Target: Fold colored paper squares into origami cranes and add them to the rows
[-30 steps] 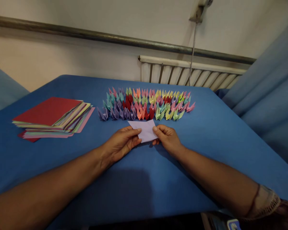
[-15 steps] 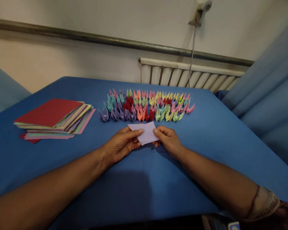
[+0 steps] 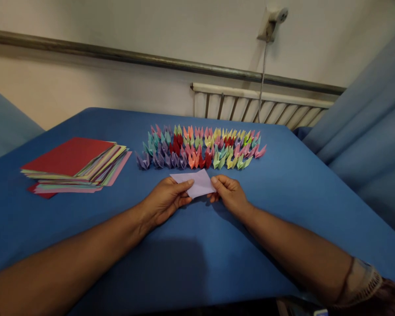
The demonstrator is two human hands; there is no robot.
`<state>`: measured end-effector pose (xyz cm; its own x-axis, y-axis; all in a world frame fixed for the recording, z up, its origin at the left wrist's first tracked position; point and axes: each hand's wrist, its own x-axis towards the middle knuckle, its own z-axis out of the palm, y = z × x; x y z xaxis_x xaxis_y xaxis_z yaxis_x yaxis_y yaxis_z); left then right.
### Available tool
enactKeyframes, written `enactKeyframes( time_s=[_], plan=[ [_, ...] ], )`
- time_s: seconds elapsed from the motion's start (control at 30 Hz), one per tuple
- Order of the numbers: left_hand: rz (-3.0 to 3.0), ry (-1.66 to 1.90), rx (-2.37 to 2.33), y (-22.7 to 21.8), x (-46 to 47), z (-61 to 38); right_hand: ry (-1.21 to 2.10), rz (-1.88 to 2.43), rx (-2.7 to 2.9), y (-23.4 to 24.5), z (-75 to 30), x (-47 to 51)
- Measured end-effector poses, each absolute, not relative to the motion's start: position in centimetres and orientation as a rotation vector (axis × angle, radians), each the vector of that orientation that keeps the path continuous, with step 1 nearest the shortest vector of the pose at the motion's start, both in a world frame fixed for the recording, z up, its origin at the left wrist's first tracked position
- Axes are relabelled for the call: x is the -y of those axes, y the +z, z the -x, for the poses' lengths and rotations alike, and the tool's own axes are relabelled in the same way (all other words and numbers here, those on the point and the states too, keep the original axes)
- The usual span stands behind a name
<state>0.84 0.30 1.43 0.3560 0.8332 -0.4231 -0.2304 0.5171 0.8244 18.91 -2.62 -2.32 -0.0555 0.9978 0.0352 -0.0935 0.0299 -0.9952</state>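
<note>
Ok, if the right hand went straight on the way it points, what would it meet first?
Past the lilac paper that the right hand pinches, probably the front row of paper birds; depth is unclear.

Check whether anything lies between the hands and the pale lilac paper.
Nothing visible does: the left hand and right hand each pinch one side of the lilac paper. The folded paper figures lie beyond it, apart; the sheet stack lies off to the left.

Indoor craft setup in a plain room. Radiator [image 3: 260, 107] and pipe [image 3: 118, 55] on bare wall [image 3: 85, 26]. Blue-covered worktop [image 3: 283, 197] with rows of paper cranes [image 3: 200, 147].
</note>
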Motion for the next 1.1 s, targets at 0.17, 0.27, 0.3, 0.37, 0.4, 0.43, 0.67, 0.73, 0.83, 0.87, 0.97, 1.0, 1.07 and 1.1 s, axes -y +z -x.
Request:
enactKeyframes(
  time_s=[0.17, 0.27, 0.3, 0.37, 0.4, 0.43, 0.67, 0.73, 0.83, 0.87, 0.97, 1.0, 1.07, 1.1],
  plan=[
    [-0.639, 0.851, -0.977, 1.8, -0.8, -0.8, 1.316, 1.025, 1.156, -2.2, -19.2, 2.7],
    [-0.628, 0.864, -0.947, 1.7, -1.0, -0.7, 1.308, 1.003, 1.193, -2.2, -19.3, 2.7],
    [-0.626, 0.866, -0.938, 1.6, -1.1, -0.7, 1.310, 0.999, 1.201, -2.2, -19.3, 2.7],
    [-0.615, 0.869, -0.936, 1.4, -1.1, -0.6, 1.321, 0.994, 1.214, -2.1, -19.4, 2.8],
    [-0.609, 0.870, -0.940, 1.3, -1.1, -0.6, 1.326, 0.990, 1.218, -2.1, -19.4, 2.8],
    [-0.604, 0.872, -0.946, 1.3, -1.2, -0.6, 1.328, 0.985, 1.220, -2.1, -19.4, 2.8],
    [-0.623, 0.882, -0.960, 1.3, -1.3, -0.6, 1.341, 0.962, 1.231, -1.9, -19.3, 2.9],
    [-0.626, 0.875, -0.955, 1.2, -1.4, -0.5, 1.341, 0.980, 1.226, -1.9, -19.2, 2.8],
    [-0.633, 0.864, -0.952, 1.0, -1.4, -0.5, 1.338, 0.996, 1.223, -2.0, -19.1, 2.7],
    [-0.638, 0.861, -0.952, 1.0, -1.4, -0.5, 1.335, 0.999, 1.224, -2.1, -19.1, 2.7],
    [-0.665, 0.868, -0.943, 1.0, -1.2, -0.5, 1.327, 1.011, 1.233, -2.2, -19.1, 2.7],
    [-0.680, 0.871, -0.936, 1.0, -1.1, -0.5, 1.329, 1.015, 1.235, -2.3, -19.2, 2.7],
    [-0.706, 0.875, -0.918, 1.1, -1.0, -0.5, 1.333, 1.021, 1.231, -2.4, -19.2, 2.6],
    [-0.714, 0.877, -0.909, 1.1, -0.9, -0.6, 1.335, 1.022, 1.227, -2.4, -19.2, 2.5]
  ],
)
